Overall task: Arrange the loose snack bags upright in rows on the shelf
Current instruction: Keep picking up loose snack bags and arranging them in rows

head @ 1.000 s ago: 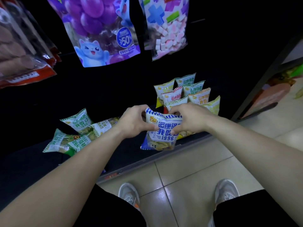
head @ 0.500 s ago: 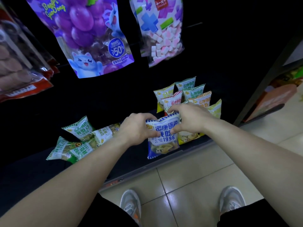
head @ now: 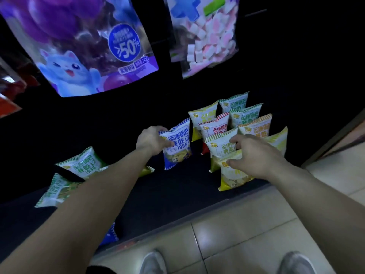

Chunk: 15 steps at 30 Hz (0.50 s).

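Note:
My left hand [head: 153, 140] grips the left edge of a blue snack bag [head: 177, 144], which stands upright on the dark shelf [head: 167, 186], left of the rows. My right hand [head: 254, 155] pinches the top of a yellow snack bag [head: 233, 175] at the front of the rows. Behind it stand several upright bags in rows [head: 243, 119], yellow, red, green and orange. Loose green bags [head: 79, 167] lie in a heap on the shelf's left, partly hidden by my left forearm. Another blue bag [head: 109, 235] peeks out under that forearm.
A large purple candy bag [head: 83, 48] and a marshmallow bag [head: 205, 36] hang above the shelf. Red packets [head: 7, 103] hang at the far left. The shelf's front edge [head: 197, 218] meets a tiled floor [head: 246, 234], where my shoes show.
The blue bag went from both hands in front of the shelf back onto it, left of the rows. My right hand let go of it and moved right onto the front yellow bag.

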Available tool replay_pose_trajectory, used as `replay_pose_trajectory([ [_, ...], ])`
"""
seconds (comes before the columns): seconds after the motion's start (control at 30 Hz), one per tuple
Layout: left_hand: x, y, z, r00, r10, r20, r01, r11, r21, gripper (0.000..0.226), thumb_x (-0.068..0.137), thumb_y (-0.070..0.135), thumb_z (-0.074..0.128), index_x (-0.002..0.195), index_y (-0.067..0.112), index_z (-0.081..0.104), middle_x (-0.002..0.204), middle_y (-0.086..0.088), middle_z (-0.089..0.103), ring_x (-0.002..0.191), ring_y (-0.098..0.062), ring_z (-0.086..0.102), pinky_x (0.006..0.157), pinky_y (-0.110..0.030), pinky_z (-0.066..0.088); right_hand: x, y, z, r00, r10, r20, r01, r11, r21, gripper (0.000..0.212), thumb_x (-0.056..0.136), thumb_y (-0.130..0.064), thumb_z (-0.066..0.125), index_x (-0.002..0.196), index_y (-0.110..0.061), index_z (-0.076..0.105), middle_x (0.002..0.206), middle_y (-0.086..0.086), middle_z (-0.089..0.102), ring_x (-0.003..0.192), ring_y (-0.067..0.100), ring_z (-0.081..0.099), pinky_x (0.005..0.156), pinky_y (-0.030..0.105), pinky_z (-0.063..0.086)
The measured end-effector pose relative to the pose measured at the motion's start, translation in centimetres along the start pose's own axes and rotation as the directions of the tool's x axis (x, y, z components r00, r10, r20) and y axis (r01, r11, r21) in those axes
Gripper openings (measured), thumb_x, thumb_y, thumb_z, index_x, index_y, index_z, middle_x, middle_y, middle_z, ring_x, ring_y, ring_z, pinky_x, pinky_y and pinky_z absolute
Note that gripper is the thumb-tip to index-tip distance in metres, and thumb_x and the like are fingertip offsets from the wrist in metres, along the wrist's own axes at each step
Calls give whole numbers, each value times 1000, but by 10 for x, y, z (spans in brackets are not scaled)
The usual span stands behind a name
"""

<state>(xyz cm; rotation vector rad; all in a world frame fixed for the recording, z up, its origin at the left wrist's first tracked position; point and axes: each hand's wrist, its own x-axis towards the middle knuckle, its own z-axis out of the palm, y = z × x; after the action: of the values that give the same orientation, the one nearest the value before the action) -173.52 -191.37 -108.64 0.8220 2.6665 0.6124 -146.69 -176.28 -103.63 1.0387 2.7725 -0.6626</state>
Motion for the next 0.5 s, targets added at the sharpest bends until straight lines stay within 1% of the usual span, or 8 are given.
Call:
replay_pose_trajectory([
  [0.07,21,-2,13,999,-22,-24,21,999,-36,63,76,43,82,132,28,58,125,-6,62,90,-15,54,68,-29,44,7,-3,8,1000,0,8,0,1000,-14,69,85,-50,69,145,-30,41,138,-2,51,123,23,52,92,43,51],
  [0.13,42,-7,26,998,-32,-50,29,997,-65,63,76,43,82,132,27,58,127,-8,62,98,-21,59,70,-30,45,12,-6,15,1000,-8,17,8,1000,-24,68,86,-47,69,145,-29,41,137,-2,49,124,22,51,93,41,49],
  [0.23,66,-11,40,996,-54,-72,50,997,-62,60,78,40,82,132,27,58,131,-8,59,107,-25,60,70,-29,43,17,-6,24,999,1,47,1,999,-41,67,86,-46,68,145,-31,40,139,-3,47,126,21,50,94,40,49],
  [0.3,78,-13,45,995,-50,-84,47,998,-43,58,78,39,82,130,29,59,129,-7,60,101,-23,59,68,-29,42,18,-4,29,998,5,68,-1,999,-51,68,86,-48,68,146,-32,40,140,-5,46,126,20,50,95,40,49],
  [0.37,85,-16,47,994,-53,-98,48,998,-48,55,78,37,82,128,28,61,120,-2,60,93,-19,57,67,-29,42,18,-1,30,997,2,72,1,999,-47,67,85,-49,68,145,-32,41,141,-6,46,127,18,49,95,40,49],
  [0.4,88,-18,47,994,-54,-96,49,997,-55,54,79,35,82,128,27,61,117,-1,59,93,-19,57,68,-30,44,18,1,30,998,1,67,2,999,-44,66,85,-49,68,144,-33,42,140,-8,46,126,17,50,94,40,49],
  [0.47,92,-24,46,995,-30,-92,32,999,16,54,81,34,80,130,25,59,124,-6,57,103,-26,60,73,-35,50,17,3,30,998,10,67,-6,999,-51,65,85,-50,68,142,-34,42,136,-9,47,124,16,50,92,38,49],
  [0.5,90,-25,46,996,-6,-85,16,993,117,55,83,34,77,132,24,56,128,-9,54,108,-29,59,75,-36,50,17,5,30,997,17,74,-12,998,-59,65,85,-50,68,142,-34,42,134,-9,47,122,16,50,91,37,49],
])
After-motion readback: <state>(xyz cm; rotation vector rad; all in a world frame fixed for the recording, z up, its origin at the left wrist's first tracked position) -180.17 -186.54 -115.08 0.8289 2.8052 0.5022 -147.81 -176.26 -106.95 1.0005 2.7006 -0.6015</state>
